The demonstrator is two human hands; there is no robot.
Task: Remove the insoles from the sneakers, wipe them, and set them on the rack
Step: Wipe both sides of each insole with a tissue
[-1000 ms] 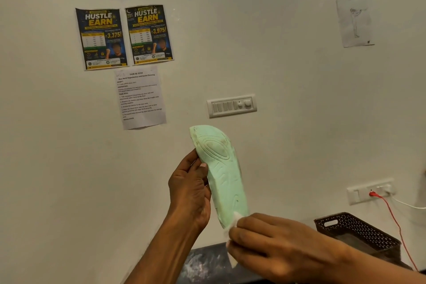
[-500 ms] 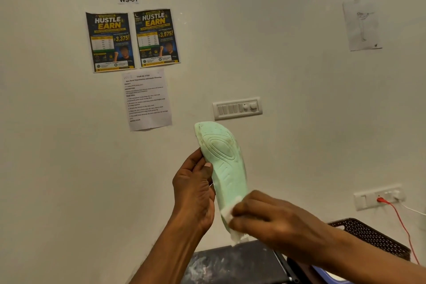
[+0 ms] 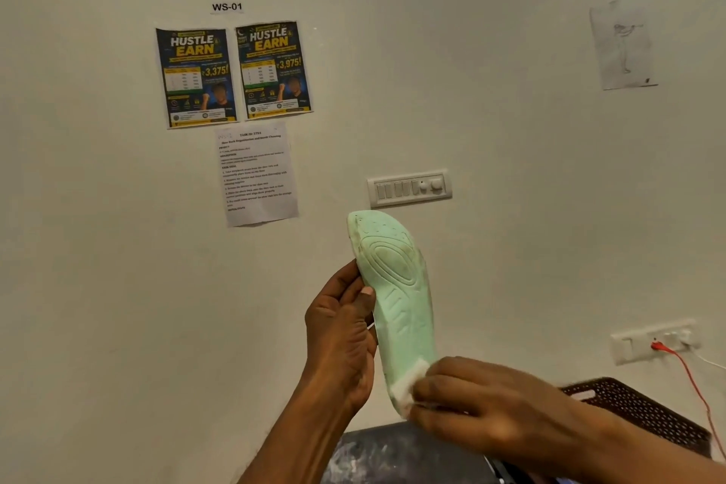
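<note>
Mint-green foam is the material at the centre of view: a single insole (image 3: pixel 396 303) held upright in front of a pale wall, its moulded underside facing the camera, toe end at twelve o'clock and heel at six.

At nine o'clock of the insole, the left hand (image 3: pixel 340 334) grips its long edge near the middle, thumb across the front and the other fingers wrapped behind, pinching it.

At five o'clock, the right hand (image 3: pixel 491 409) presses a small white wad (image 3: pixel 408 385) against the heel end, fingers bunched together around it; this hand is blurred.

Behind it, at four o'clock, sits a dark perforated basket (image 3: pixel 636 409), and a dark surface (image 3: pixel 396 456) lies below. No sneakers or rack are visible.

The insole looks light, thin and bendable, so it would likely flop if held by one tip. The mid-edge pinch seems the sound place to hold, bracing it against the rubbing.

Compared with half a second ago, the grip and upright pose are unchanged; the wad sits slightly lower on the heel, and more of the basket shows.
</note>
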